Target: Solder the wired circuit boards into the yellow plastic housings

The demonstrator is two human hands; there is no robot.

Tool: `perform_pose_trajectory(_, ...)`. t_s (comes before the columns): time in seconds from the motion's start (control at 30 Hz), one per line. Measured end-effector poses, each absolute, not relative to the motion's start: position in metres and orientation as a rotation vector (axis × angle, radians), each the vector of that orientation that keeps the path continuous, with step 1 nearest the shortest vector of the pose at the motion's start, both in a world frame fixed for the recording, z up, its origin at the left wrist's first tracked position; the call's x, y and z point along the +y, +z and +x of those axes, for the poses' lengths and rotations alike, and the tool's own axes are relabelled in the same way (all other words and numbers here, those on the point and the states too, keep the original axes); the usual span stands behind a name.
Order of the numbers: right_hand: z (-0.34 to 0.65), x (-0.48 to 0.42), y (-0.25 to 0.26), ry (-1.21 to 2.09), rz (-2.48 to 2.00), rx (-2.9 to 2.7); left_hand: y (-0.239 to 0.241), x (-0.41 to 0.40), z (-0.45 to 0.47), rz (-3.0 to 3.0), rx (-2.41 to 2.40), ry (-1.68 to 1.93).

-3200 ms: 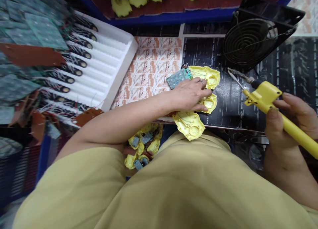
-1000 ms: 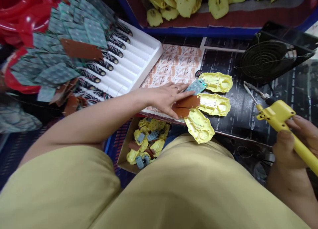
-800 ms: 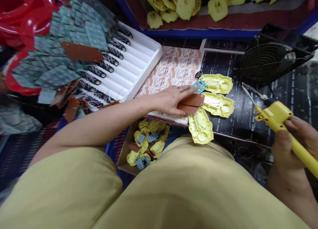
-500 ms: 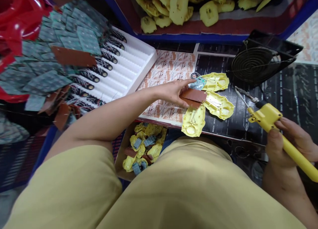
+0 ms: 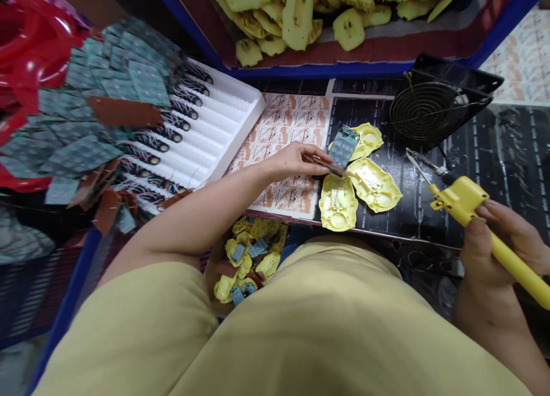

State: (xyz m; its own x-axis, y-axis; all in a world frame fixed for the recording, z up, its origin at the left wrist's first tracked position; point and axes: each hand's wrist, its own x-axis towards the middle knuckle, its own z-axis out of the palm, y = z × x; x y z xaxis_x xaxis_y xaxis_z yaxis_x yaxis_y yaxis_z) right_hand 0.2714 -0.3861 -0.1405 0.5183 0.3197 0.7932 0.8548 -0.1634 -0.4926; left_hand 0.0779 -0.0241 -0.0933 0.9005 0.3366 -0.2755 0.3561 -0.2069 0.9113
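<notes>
My left hand [image 5: 301, 160] pinches a brown circuit board [image 5: 336, 170], seen nearly edge-on, above the yellow plastic shells. Just beyond it a grey-green circuit board [image 5: 344, 146] rests against the farthest yellow shell [image 5: 368, 140]. Another yellow shell [image 5: 374, 185] with thin wires lies to the right, and a third shell [image 5: 339, 204] is nearest the table edge. My right hand [image 5: 494, 247] is wrapped round the yellow handle of a soldering gun [image 5: 462, 200], its metal tips pointing left, apart from the shells.
A black fan [image 5: 423, 112] stands at the back right. Behind is a blue crate [image 5: 301, 69] of yellow shells. At left, circuit boards [image 5: 81, 106] are heaped beside a white foam tray [image 5: 232, 121] holding wired round parts. Below the table edge sits a box of yellow shells [image 5: 244, 264].
My left hand has tilted the brown board from nearly flat to edge-on. The grey-green board now shows more fully, and the nearest shell sits straighter. My right hand keeps its hold on the soldering gun.
</notes>
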Motion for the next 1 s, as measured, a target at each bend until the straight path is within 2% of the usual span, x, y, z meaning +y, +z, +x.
perform_pose_trajectory(0.13, 0.271, -0.387, -0.14, -0.674, -1.703, -0.989, -0.079, -0.027, 0.076, 1.705, 0.577, -0.014)
perform_pose_trajectory(0.33, 0.274, -0.39, -0.147, -0.693, -1.679, -0.971, -0.041, -0.02, 0.077, 2.037, 0.537, -0.178)
perform_pose_trajectory(0.6, 0.268, -0.388, -0.149, -0.668, -1.64, -0.969, -0.065, -0.02, 0.101, 1.901, 0.622, -0.266)
perform_pose_trajectory(0.73, 0.27, -0.394, -0.149, -0.664, -1.665, -0.944, -0.06, -0.023, 0.109, 1.921, 0.682, -0.259)
perform_pose_trajectory(0.83, 0.275, -0.396, -0.151, -0.691, -1.68, -0.943, -0.037, -0.024, 0.106, 2.223, 0.628, -0.258)
perform_pose_trajectory(1.0, 0.286, -0.396, -0.157, -0.862, -1.625, -0.864, 0.031, -0.06, 0.061, 2.815, 0.422, -0.038)
